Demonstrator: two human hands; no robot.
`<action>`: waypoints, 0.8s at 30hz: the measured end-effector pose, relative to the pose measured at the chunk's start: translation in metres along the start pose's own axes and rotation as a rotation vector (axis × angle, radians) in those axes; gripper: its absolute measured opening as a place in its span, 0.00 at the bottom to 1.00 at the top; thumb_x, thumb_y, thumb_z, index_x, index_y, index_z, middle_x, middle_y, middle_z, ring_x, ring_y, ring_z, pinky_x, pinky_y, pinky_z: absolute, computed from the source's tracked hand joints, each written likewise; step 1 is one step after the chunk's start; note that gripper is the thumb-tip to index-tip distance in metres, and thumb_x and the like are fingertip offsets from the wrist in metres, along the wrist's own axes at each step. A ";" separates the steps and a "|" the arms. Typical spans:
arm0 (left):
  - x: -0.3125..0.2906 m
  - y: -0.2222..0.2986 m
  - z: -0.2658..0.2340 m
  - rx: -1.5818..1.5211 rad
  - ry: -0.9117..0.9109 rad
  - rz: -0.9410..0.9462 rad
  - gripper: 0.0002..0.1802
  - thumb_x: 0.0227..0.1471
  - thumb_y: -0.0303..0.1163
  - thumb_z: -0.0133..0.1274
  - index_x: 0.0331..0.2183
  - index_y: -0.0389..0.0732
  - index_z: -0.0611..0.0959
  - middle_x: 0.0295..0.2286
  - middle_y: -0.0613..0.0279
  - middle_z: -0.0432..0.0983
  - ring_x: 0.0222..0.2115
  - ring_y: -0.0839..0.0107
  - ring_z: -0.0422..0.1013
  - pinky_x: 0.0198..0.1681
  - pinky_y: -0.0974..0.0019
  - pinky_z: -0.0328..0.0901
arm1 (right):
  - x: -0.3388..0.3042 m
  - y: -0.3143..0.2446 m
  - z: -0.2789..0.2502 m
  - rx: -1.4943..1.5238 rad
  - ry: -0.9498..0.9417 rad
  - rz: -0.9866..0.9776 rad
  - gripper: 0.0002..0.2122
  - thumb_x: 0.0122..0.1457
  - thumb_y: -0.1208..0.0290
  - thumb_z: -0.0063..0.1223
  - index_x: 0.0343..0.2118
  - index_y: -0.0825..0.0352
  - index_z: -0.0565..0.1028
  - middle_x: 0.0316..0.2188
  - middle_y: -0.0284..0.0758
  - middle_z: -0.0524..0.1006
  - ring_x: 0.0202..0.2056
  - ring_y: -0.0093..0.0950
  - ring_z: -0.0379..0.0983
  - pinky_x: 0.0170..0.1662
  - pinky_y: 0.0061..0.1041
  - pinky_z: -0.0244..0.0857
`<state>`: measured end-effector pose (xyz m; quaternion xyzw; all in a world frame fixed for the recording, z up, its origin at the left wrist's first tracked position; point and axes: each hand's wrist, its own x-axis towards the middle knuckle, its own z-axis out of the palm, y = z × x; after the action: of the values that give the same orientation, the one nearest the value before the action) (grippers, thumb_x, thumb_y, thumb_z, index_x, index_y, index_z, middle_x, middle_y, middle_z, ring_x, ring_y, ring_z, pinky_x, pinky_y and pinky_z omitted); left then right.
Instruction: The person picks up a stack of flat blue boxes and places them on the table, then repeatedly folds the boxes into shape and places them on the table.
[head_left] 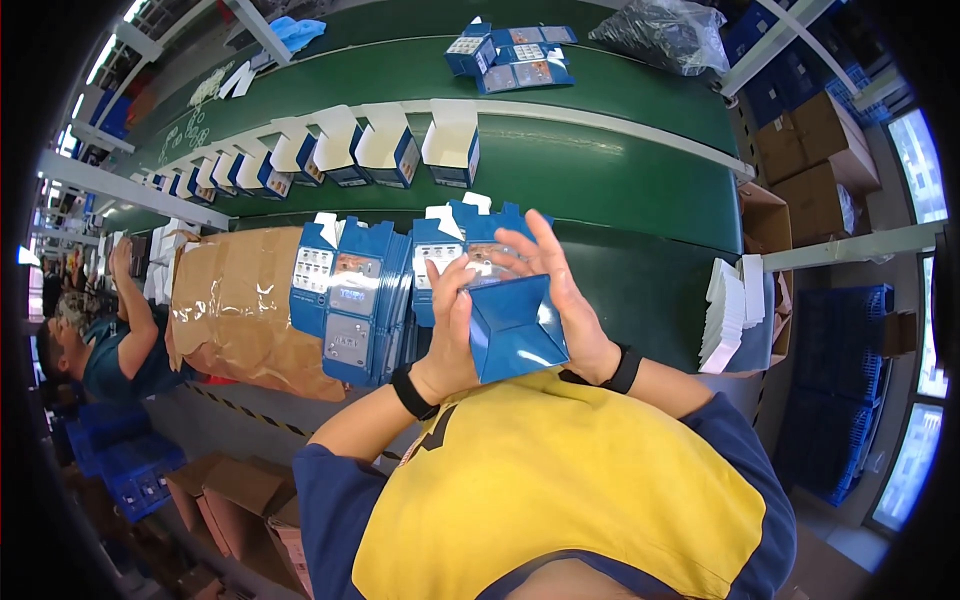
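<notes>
I hold a small blue carton [515,330] up in front of my chest, its bottom flaps facing me. My left hand [452,330] grips its left side, fingers curled over the top edge. On the carton's right side lies my right hand [565,300], fingers spread and pressing against it. Both wrists wear black bands. Just behind the carton, stacks of flat blue cartons [365,295] lean on the green work surface [640,200].
A row of erected open blue-and-white boxes [385,150] stands along the green conveyor. A brown paper-wrapped bundle [240,310] lies left, a white card stack [735,310] right. More flat cartons [515,60] lie at the far side. Another person [105,340] works at left. Brown cardboard boxes [240,510] sit below.
</notes>
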<state>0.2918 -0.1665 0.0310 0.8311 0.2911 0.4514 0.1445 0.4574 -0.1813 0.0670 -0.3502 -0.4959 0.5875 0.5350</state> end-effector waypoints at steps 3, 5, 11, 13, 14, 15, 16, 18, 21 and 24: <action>0.009 0.001 0.007 -0.185 0.020 -0.022 0.52 0.36 0.44 0.65 0.57 0.47 0.51 0.51 0.45 0.53 0.54 0.48 0.53 0.56 0.35 0.41 | 0.011 -0.003 -0.003 0.073 0.102 -0.105 0.35 0.59 0.42 0.32 0.61 0.64 0.48 0.60 0.40 0.53 0.58 0.31 0.55 0.58 0.30 0.49; 0.020 0.000 -0.002 -0.266 0.041 -0.039 0.49 0.38 0.43 0.63 0.57 0.48 0.53 0.51 0.46 0.53 0.55 0.48 0.53 0.56 0.35 0.41 | 0.018 -0.006 -0.012 0.067 0.041 -0.158 0.37 0.59 0.41 0.28 0.62 0.65 0.43 0.62 0.42 0.47 0.60 0.33 0.50 0.60 0.31 0.46; 0.054 -0.052 -0.034 0.052 -0.285 0.542 0.39 0.43 0.40 0.60 0.53 0.42 0.61 0.54 0.48 0.54 0.56 0.50 0.51 0.56 0.38 0.45 | 0.031 -0.006 -0.063 0.463 -0.097 0.525 0.35 0.56 0.58 0.48 0.61 0.66 0.46 0.58 0.42 0.56 0.56 0.33 0.57 0.57 0.31 0.53; 0.048 -0.072 -0.037 0.323 -0.330 0.286 0.40 0.41 0.42 0.60 0.52 0.37 0.62 0.53 0.46 0.56 0.55 0.50 0.54 0.56 0.44 0.49 | 0.054 0.010 -0.075 0.487 -0.204 0.643 0.35 0.55 0.64 0.52 0.61 0.66 0.46 0.57 0.42 0.57 0.55 0.33 0.59 0.57 0.31 0.54; 0.041 -0.081 -0.039 0.401 -0.337 -0.042 0.40 0.40 0.43 0.61 0.52 0.37 0.62 0.52 0.45 0.58 0.53 0.50 0.57 0.55 0.46 0.52 | 0.078 0.018 -0.083 0.272 -0.096 0.516 0.38 0.49 0.69 0.56 0.61 0.65 0.47 0.57 0.41 0.58 0.56 0.33 0.58 0.55 0.30 0.57; 0.028 -0.084 -0.042 0.273 -0.346 -0.484 0.42 0.38 0.42 0.62 0.52 0.37 0.62 0.49 0.45 0.60 0.51 0.50 0.58 0.52 0.48 0.55 | 0.103 0.029 -0.091 0.060 0.008 0.381 0.41 0.44 0.74 0.60 0.61 0.65 0.48 0.56 0.39 0.60 0.56 0.33 0.58 0.54 0.30 0.60; 0.017 -0.082 -0.042 0.123 -0.342 -0.914 0.43 0.36 0.41 0.64 0.52 0.38 0.62 0.46 0.45 0.62 0.49 0.50 0.60 0.50 0.50 0.57 | 0.129 0.048 -0.102 -0.158 0.072 0.175 0.44 0.43 0.76 0.61 0.61 0.65 0.45 0.55 0.40 0.61 0.56 0.35 0.59 0.53 0.29 0.60; 0.004 -0.082 -0.036 0.205 -0.446 -1.023 0.47 0.36 0.41 0.64 0.54 0.38 0.58 0.44 0.45 0.62 0.45 0.51 0.62 0.46 0.51 0.60 | 0.173 0.103 -0.125 -0.377 0.130 -0.041 0.47 0.41 0.77 0.62 0.62 0.66 0.42 0.53 0.41 0.63 0.55 0.36 0.60 0.53 0.29 0.60; -0.014 -0.081 -0.018 0.418 -0.504 -1.072 0.52 0.34 0.41 0.65 0.56 0.39 0.55 0.40 0.45 0.62 0.41 0.52 0.64 0.42 0.54 0.62 | 0.204 0.168 -0.148 -0.572 0.204 -0.020 0.51 0.41 0.75 0.63 0.62 0.66 0.35 0.52 0.42 0.65 0.55 0.37 0.61 0.54 0.29 0.58; -0.021 -0.079 -0.006 0.669 -0.411 -0.931 0.54 0.30 0.41 0.67 0.56 0.41 0.55 0.37 0.46 0.62 0.39 0.51 0.65 0.40 0.57 0.63 | 0.202 0.185 -0.167 -0.940 0.222 0.128 0.51 0.41 0.72 0.64 0.62 0.64 0.36 0.52 0.44 0.64 0.56 0.37 0.59 0.53 0.30 0.59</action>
<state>0.2501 -0.1171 -0.0193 0.6869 0.7161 0.0552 0.1112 0.5263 0.0627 -0.1299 -0.6441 -0.6251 0.2907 0.3314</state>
